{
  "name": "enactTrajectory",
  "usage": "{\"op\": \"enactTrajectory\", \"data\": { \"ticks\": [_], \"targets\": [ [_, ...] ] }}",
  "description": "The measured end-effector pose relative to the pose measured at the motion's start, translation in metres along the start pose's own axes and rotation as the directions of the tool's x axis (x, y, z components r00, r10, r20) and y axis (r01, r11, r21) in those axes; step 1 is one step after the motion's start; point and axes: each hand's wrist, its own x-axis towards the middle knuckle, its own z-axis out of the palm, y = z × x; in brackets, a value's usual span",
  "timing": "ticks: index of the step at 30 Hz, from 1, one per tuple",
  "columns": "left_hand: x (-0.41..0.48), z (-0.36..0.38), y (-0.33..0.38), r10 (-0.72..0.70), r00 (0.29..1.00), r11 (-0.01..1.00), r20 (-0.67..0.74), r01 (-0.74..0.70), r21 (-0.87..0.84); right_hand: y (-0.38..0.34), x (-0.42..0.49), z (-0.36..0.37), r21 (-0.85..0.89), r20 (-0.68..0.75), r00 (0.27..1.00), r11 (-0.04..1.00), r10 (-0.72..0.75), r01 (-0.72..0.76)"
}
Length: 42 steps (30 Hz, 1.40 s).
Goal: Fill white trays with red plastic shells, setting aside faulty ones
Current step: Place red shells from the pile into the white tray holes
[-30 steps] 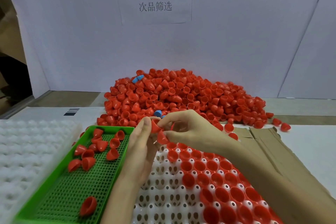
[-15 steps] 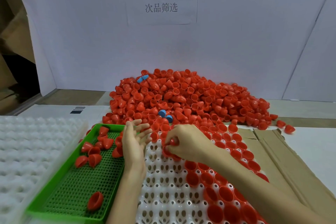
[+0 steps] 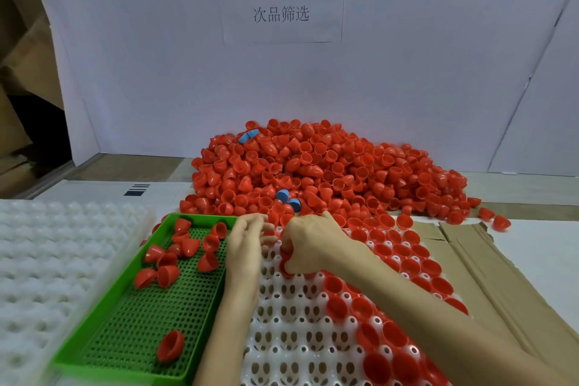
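The shell (image 3: 285, 264) is pinched in the curled fingers of the right hand (image 3: 313, 241), low over a cup near the twelve o'clock end of the white tray (image 3: 291, 338). The left hand (image 3: 244, 247) lies just beside it at nine o'clock, fingers loosely bent; I cannot tell whether it holds anything. Let go too soon, the shell may sit crooked or hop out. The right forearm crosses filled cups and could knock them loose. The pile (image 3: 329, 166) at twelve o'clock, with blue shells (image 3: 283, 195) among it, may spill onto the tray.
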Motion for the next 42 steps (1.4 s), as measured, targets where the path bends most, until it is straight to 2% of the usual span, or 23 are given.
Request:
{"op": "enactTrajectory", "data": {
  "ticks": [2, 8, 15, 17, 21, 25, 27, 29, 32, 34, 39, 42],
  "targets": [
    [-0.001, 0.0, -0.001, 0.007, 1.0, 0.998, 0.011, -0.007, 0.058, -0.003, 0.001, -0.001, -0.018, 0.014, 1.0, 1.0, 0.008, -0.008],
    [-0.002, -0.001, 0.0, -0.013, 1.0, 0.998, 0.011, 0.012, 0.057, -0.002, 0.0, 0.001, -0.022, 0.019, 1.0, 1.0, 0.002, -0.001],
    [-0.002, -0.001, 0.0, -0.013, 1.0, 0.999, 0.021, 0.012, 0.047, 0.009, -0.004, -0.003, 0.103, 0.091, 0.996, 0.995, -0.014, 0.004],
    [-0.002, -0.002, 0.0, -0.011, 1.0, 0.998, 0.024, 0.01, 0.055, 0.016, -0.005, -0.009, 0.208, 0.045, 0.999, 0.978, -0.016, 0.007],
    [-0.006, 0.0, 0.002, 0.058, 0.997, 0.978, 0.045, -0.066, 0.198, 0.042, -0.008, -0.023, 0.473, -0.22, 0.97, 0.881, 0.099, 0.017],
    [-0.003, 0.005, 0.013, 0.171, 0.96, 0.846, 0.221, -0.258, 0.466, 0.082, -0.009, -0.027, 0.642, -0.409, 0.853, 0.766, 0.324, 0.017],
    [0.008, 0.017, 0.022, 0.173, 0.942, 0.741, 0.289, -0.318, 0.592, 0.099, -0.008, -0.022, 0.677, -0.425, 0.814, 0.736, 0.397, -0.005],
    [0.028, 0.036, 0.028, 0.178, 0.937, 0.63, 0.301, -0.343, 0.697, 0.11, -0.004, -0.015, 0.694, -0.412, 0.803, 0.719, 0.431, -0.03],
    [0.073, 0.065, 0.033, 0.17, 0.939, 0.349, 0.298, -0.34, 0.873, 0.113, -0.001, -0.006, 0.713, -0.397, 0.81, 0.701, 0.432, -0.025],
    [0.099, 0.075, 0.031, 0.155, 0.945, 0.21, 0.287, -0.315, 0.925, 0.112, -0.001, -0.002, 0.711, -0.386, 0.831, 0.703, 0.402, -0.01],
    [0.135, 0.079, 0.012, 0.184, 0.962, 0.064, 0.202, -0.217, 0.974, 0.115, -0.01, -0.005, 0.74, -0.392, 0.852, 0.67, 0.346, 0.068],
    [0.137, 0.079, 0.007, 0.278, 0.948, 0.127, 0.155, -0.196, 0.972, 0.12, -0.02, -0.011, 0.768, -0.4, 0.854, 0.631, 0.332, 0.114]
  ]
}}
